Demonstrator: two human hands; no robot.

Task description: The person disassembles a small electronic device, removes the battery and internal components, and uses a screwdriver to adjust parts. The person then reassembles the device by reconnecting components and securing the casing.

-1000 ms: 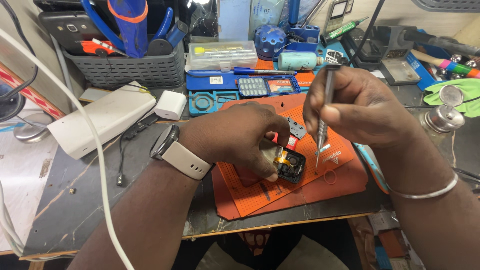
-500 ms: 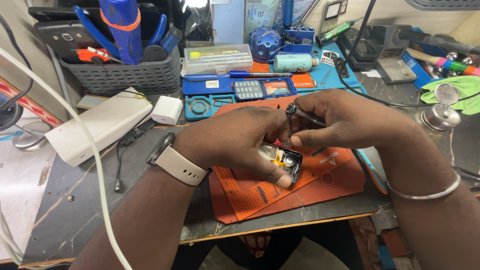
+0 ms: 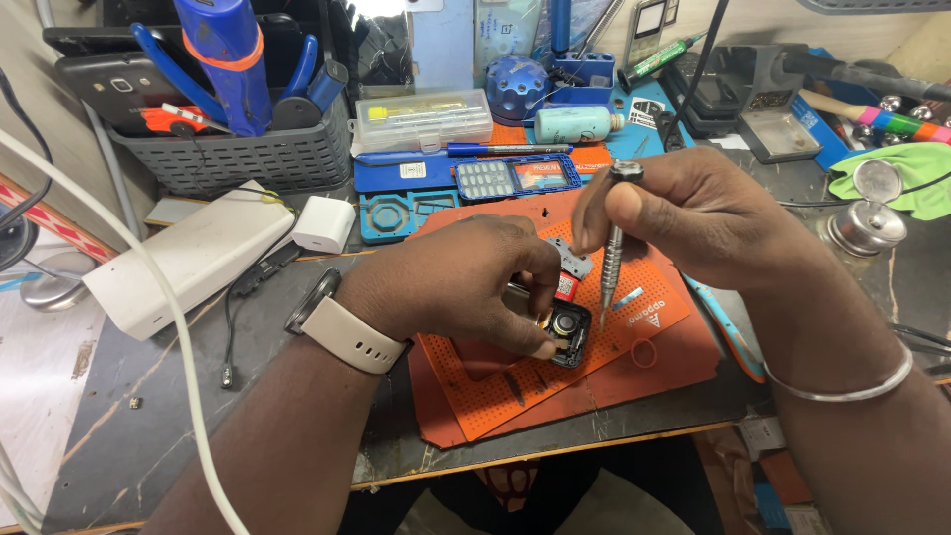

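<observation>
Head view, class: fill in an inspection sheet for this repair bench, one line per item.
Surface: dark worktop, orange perforated mat on it.
Job's things: small black device, opened; slim screwdriver upright.
Clutter: grey tool basket, white box, white adapter, blue trays.
Grips: left hand pinches the device; right hand holds the screwdriver.
Cables: white cable, black lead.
Surroundings: green cloth, metal dispenser.

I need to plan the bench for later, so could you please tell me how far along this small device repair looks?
Done: the small black device lies opened on the orange mat, with a loose grey part beside it. In hand: the left hand steadies the device while the right hand holds a screwdriver upright, its tip just off the device. Left: it is not yet closed up.
</observation>
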